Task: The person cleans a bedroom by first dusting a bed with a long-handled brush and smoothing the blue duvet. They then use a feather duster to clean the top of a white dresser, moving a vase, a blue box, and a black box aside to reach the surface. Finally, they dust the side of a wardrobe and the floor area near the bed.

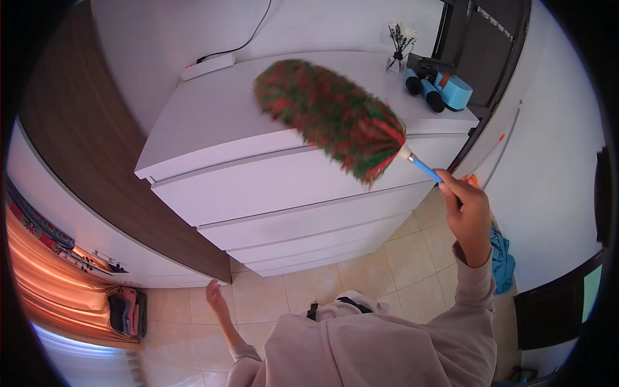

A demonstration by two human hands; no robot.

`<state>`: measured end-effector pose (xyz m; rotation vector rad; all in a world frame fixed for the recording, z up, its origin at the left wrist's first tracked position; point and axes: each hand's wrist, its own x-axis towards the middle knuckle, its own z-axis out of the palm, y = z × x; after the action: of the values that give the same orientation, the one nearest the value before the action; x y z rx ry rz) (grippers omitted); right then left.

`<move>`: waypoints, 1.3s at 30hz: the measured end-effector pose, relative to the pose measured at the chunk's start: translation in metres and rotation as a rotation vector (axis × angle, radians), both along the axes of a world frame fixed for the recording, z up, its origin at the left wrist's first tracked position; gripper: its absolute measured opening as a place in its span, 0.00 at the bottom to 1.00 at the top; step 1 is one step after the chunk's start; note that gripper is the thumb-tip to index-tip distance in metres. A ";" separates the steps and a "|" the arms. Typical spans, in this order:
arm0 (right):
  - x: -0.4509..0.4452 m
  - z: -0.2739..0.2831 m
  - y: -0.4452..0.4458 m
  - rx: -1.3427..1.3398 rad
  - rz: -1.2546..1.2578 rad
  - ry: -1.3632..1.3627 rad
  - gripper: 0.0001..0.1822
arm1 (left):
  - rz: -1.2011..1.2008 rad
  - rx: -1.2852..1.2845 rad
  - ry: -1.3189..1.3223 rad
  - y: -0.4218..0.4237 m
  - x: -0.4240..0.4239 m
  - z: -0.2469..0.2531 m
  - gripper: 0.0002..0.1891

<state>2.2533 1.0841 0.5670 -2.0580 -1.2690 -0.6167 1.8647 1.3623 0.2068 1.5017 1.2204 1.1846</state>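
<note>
My right hand [466, 208] grips the blue handle [425, 169] of a fluffy duster. Its red and green head [333, 113] is blurred and reaches over the front edge of a white chest of drawers [203, 121]. Whether the fibres touch the top cannot be told. Out to the left, my left hand [217, 297] hangs low over the tiled floor with loosely bent fingers and nothing seen in it.
At the chest's back left lies a white power strip [209, 66] with a black cable. Its right end bears a flower vase [395, 63], two blue-and-black microphones [429, 94] and a light-blue speaker [454, 91]. A brown panel [111, 145] borders the left; a dark door [488, 53] stands behind right.
</note>
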 end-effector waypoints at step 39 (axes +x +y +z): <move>-0.095 -0.008 0.094 -0.264 -0.214 -0.489 0.17 | -0.180 -0.087 0.151 -0.025 -0.017 -0.004 0.11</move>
<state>2.1578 1.1782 0.5589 -2.3699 -1.4686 -1.1595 1.8480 1.3372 0.2024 1.6217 1.1918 0.9031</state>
